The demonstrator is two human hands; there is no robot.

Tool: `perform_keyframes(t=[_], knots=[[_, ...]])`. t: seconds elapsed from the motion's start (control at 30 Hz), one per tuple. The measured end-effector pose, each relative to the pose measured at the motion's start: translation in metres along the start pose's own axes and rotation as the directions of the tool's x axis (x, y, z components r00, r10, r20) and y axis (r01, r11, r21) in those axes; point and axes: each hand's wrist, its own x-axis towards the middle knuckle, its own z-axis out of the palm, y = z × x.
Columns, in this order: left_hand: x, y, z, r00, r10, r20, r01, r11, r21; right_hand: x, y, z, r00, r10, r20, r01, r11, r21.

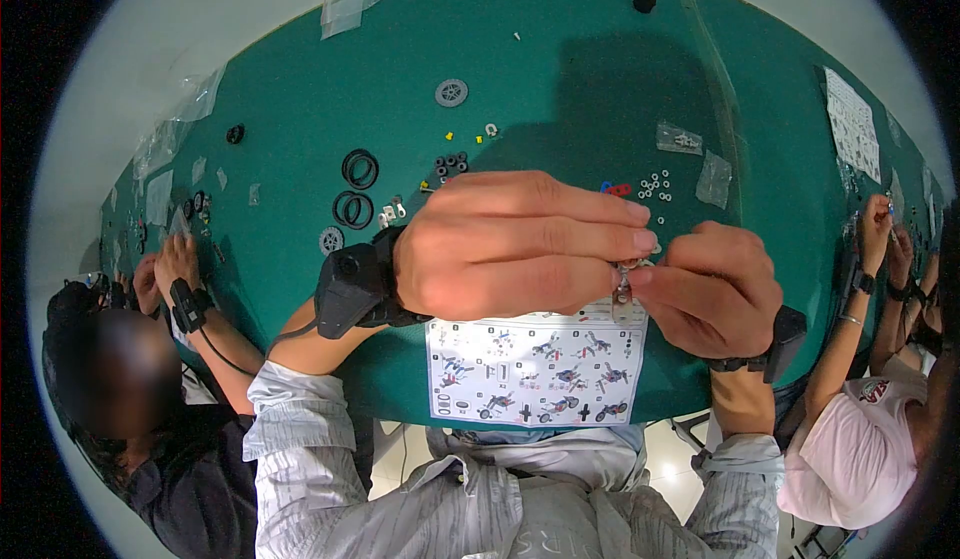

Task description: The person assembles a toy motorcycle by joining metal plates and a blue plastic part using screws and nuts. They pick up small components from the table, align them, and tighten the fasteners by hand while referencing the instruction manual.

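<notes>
My left hand point(520, 244) reaches across the middle, its long fingers closed at the tips on a small silvery metal part point(622, 287). From the other side, my right hand point(720, 284) pinches the same part between thumb and bent forefinger. The fingertips hide much of it, so its exact kind does not show. Beneath the hands lies a printed instruction sheet point(535, 374) with small assembly drawings. Just beyond the fingertips are a red part point(619, 190) and several small white ring-like pieces point(656, 185).
Black rubber rings point(353, 209), grey toothed wheels point(451, 93), small black parts point(451, 165) and yellow bits point(449, 136) lie on the green table point(330, 79). Clear plastic bags point(680, 138) lie right. A person point(170, 439) sits left; another person point(860, 439) sits right.
</notes>
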Motion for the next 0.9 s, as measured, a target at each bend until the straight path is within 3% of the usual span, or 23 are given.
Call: perform_keyframes(t=[0.2, 0.4, 0.67, 0.9], knots=[[0.001, 0.001, 0.001, 1.000, 0.012, 0.001, -0.012, 1.000, 0.003, 0.000, 0.000, 0.004, 0.998, -0.035, -0.056, 0.034, 0.999, -0.009], [-0.001, 0.000, 0.002, 1.000, 0.026, -0.015, -0.026, 1.000, -0.008, -0.004, -0.003, -0.009, 0.996, -0.012, 0.092, 0.020, 0.996, -0.086], [0.001, 0.002, -0.001, 1.000, 0.009, 0.028, -0.009, 1.000, 0.006, -0.001, 0.003, -0.001, 0.997, -0.078, 0.006, 0.078, 0.997, -0.011], [0.000, 0.001, -0.001, 0.999, 0.025, 0.033, -0.026, 1.000, 0.014, 0.001, 0.000, -0.004, 0.997, -0.074, 0.031, 0.076, 0.996, -0.055]])
